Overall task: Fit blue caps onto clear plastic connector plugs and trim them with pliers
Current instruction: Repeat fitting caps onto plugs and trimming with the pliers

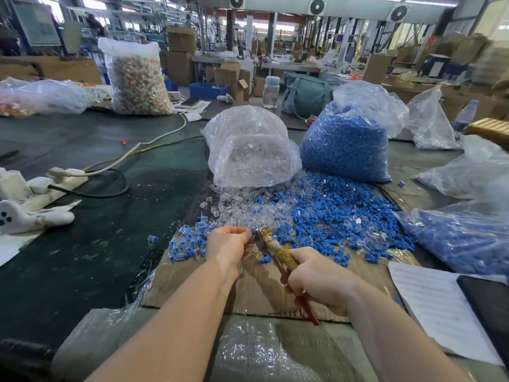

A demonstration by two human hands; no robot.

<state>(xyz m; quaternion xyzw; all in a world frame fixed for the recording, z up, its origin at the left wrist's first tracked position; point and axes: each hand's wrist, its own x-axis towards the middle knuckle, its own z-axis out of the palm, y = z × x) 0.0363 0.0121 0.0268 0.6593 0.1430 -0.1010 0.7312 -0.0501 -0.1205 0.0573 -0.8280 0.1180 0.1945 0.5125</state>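
Just below the centre of the frame, the left hand (230, 244) pinches a small capped plug (252, 233) between its curled fingertips; the piece is mostly hidden, with only a bit of blue showing. The metal nose of the pliers (268, 241) meets that piece. The right hand (319, 279) wraps round the pliers' handles, whose red ends stick out below the fist.

Both hands work over a sheet of cardboard (264, 290) lying on the dark green table (82, 257). Left of the left hand lies a small scatter of finished plugs (184, 244), clear with blue caps. Above and right of the hands spreads a loose heap of blue caps (338, 216) mixed with clear plugs (245, 205).

Behind the heap, in the middle of the frame, stand a bag of clear plugs (248, 150) and, to its right, a bag of blue caps (347, 142). At the left edge sits a white power strip (55, 180), and at the lower right lies a sheet of paper (435, 307).
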